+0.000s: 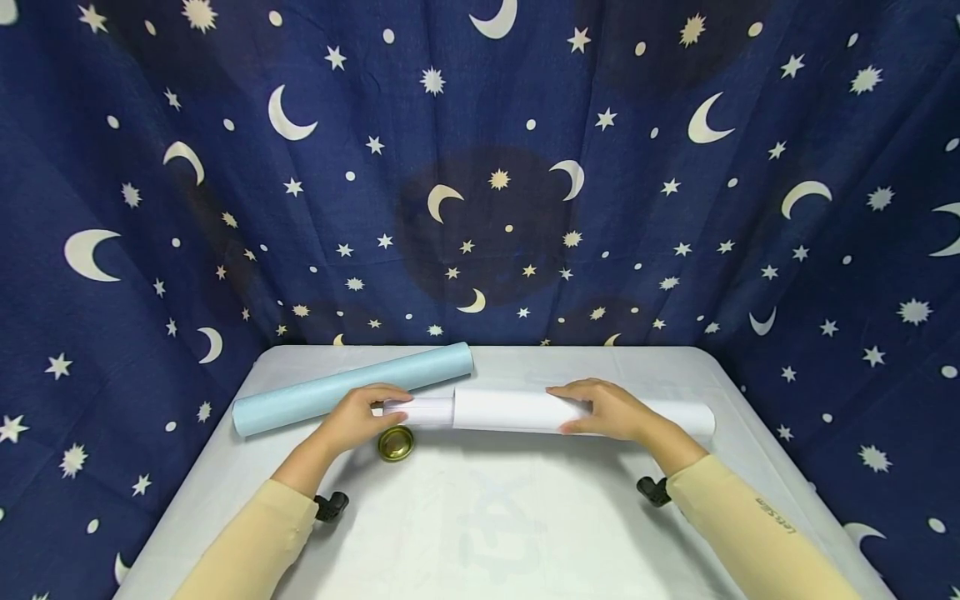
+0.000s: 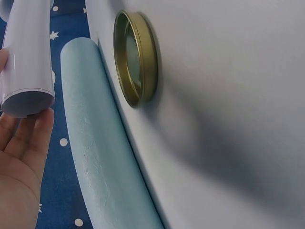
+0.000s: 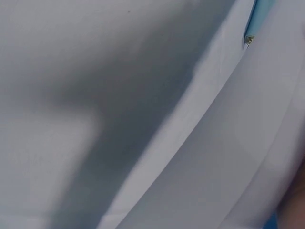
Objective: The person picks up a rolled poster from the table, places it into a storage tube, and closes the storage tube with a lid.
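Note:
A long white paper roll [image 1: 510,410] lies crosswise in the head view, held above the table. From its left end sticks a narrower, glossy white roll [image 1: 431,412]. My left hand [image 1: 363,417] holds that narrower end between thumb and fingers; its round end face shows in the left wrist view. Farther right, my right hand [image 1: 607,408] grips the wide roll, thumb on the near side and fingers over the top. In the right wrist view the white paper [image 3: 214,138] runs diagonally, with only a sliver of the hand [image 3: 293,205] showing.
Behind my left hand a light blue tube [image 1: 300,400] lies slanted on the white table [image 1: 510,517]. A round gold lid [image 1: 395,443] rests just below the left fingers. A dark blue curtain [image 1: 510,100] with moons and stars hangs behind and at both sides.

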